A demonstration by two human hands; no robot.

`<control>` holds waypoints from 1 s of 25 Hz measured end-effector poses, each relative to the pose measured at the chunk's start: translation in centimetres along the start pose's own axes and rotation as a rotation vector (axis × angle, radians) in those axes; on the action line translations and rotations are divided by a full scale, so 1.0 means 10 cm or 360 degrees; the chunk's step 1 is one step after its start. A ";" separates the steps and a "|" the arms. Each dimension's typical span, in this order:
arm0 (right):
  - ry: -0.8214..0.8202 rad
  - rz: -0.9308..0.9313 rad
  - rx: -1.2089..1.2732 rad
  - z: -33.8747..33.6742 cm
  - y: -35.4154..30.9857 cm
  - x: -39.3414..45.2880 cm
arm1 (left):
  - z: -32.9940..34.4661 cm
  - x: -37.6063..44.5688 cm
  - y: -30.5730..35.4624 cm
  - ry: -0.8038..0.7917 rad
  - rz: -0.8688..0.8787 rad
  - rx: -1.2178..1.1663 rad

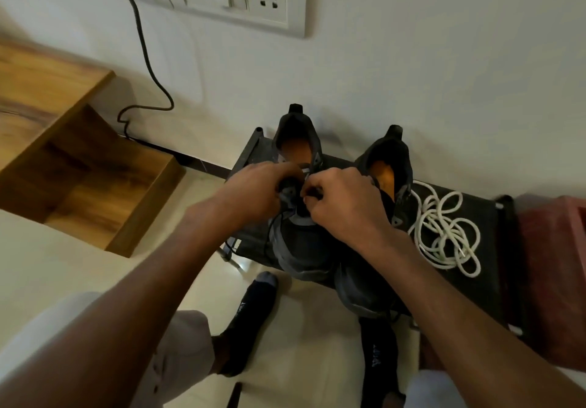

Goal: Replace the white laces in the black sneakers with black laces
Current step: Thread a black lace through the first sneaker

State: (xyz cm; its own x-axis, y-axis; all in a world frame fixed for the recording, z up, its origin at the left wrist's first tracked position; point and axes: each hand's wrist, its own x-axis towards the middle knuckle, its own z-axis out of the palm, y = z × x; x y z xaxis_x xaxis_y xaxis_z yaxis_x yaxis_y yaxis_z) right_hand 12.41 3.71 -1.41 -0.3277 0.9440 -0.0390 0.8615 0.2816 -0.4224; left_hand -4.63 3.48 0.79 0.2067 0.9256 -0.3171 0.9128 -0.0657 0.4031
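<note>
Both hands, left (pixel 253 190) and right (pixel 344 204), pinch black lace (pixel 312 192) over left sneaker (pixel 298 242) at rack's (pixel 482 217) front edge; white laces (pixel 444 230) lie right.

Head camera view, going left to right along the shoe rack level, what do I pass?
Wooden shelf unit → left sneaker → right sneaker → pile of white laces → red object.

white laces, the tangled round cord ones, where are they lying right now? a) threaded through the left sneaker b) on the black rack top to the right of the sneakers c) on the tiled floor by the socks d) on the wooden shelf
b: the tangled white round laces lie loose on the black rack top, to the right of the two black sneakers.
</note>
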 end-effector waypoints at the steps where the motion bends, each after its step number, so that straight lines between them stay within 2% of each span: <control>1: -0.0006 0.0018 -0.0021 0.00 0.00 0.01 | 0.00 0.00 -0.02 -0.0008 0.0007 -0.0043; 6: -0.0019 0.0087 -0.0139 0.02 -0.05 0.01 | -0.01 0.01 -0.05 0.0015 0.0004 -0.0114; 10: -0.0041 0.0186 0.0128 0.15 -0.02 0.02 | -0.03 0.01 -0.07 0.0004 -0.0017 -0.0214; 14: -0.0023 0.0244 0.0400 0.21 0.06 0.02 | -0.06 0.01 -0.09 0.0431 -0.0188 -0.0460; 16: -0.0022 0.0235 0.0399 0.23 0.06 0.03 | -0.05 0.03 -0.07 0.0534 -0.0242 -0.0498; 21: -0.0078 0.0286 0.0456 0.25 0.07 0.07 | 0.05 0.05 -0.14 0.0211 -0.0417 -0.0080; 25: -0.0015 0.0227 0.0198 0.25 0.00 0.02 | 0.14 0.06 -0.08 0.0069 -0.0358 -0.0170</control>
State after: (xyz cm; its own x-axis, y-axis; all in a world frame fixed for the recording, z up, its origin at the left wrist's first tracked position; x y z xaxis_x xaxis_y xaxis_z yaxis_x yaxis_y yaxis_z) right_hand 11.40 3.46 -3.74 -0.2098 0.9710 -0.1145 0.8451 0.1212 -0.5207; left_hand -4.70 3.57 -0.94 -0.0149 0.9279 -0.3726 0.8912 0.1813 0.4158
